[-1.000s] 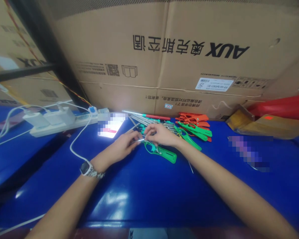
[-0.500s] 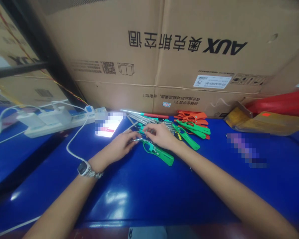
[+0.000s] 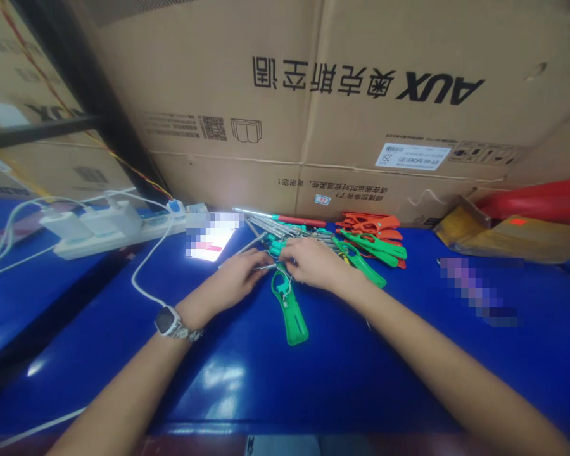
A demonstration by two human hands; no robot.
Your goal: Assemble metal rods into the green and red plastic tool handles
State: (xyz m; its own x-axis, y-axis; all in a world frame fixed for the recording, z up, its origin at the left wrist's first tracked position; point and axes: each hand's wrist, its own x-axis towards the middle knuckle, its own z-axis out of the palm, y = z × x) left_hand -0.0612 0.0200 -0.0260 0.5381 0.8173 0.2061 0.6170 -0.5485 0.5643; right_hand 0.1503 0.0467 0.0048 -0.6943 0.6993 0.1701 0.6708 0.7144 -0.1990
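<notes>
Mid-frame, the left hand pinches a thin metal rod, likely steadying it for the right hand close by, whose grip I can't make out. The green handle lies just below, within easy reach.

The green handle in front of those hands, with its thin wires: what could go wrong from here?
The thin wires at the green handle might snag or pull loose near the right hand.

The loosely piled metal rods lie close beyond the fingers and could shift if bumped.

The white cable runs down to the left wrist, so the left hand might tug it.
</notes>
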